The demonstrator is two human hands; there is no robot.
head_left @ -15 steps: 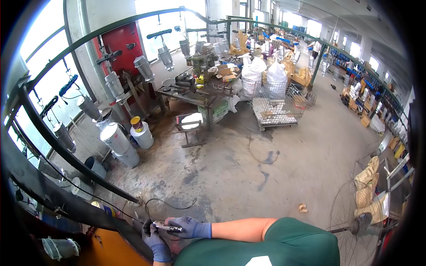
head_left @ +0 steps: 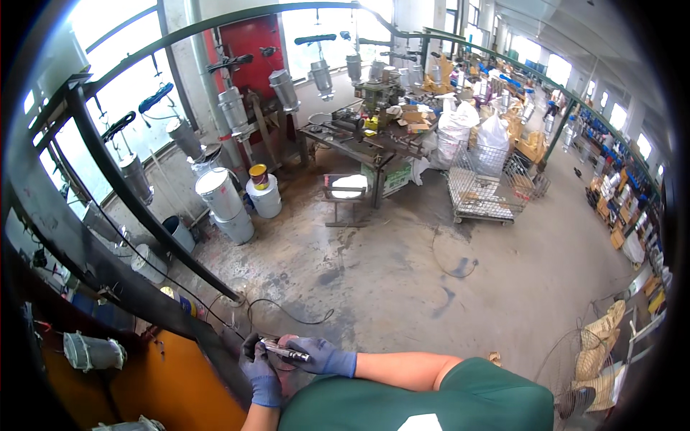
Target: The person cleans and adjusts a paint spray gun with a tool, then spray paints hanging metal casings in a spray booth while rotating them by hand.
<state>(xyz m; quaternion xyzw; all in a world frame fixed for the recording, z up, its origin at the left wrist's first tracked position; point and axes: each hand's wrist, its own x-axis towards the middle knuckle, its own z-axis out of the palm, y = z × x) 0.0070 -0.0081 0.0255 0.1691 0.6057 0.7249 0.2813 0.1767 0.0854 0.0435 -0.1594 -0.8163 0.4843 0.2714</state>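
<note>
Both gloved hands (head_left: 287, 359) hold a slim tool (head_left: 285, 350) — its tip hidden.

Blue-grey gloves on both hands (head_left: 291, 363), silver metal tool (head_left: 284, 350), green shirt (head_left: 431, 402), orange panel (head_left: 169, 388), white buckets (head_left: 219, 194), red door (head_left: 251, 47), grey stained floor (head_left: 402, 273)

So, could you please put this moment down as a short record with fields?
Setting: workshop with a stained concrete floor
Left hand: blue-gloved, closed under the near end of a slim metal tool
Right hand: blue-gloved, grip closed on the same tool
Ahead: white buckets, metal stool, cluttered workbench, wire cage trolley
Overhead: grey canisters hanging on a curved rail
</note>
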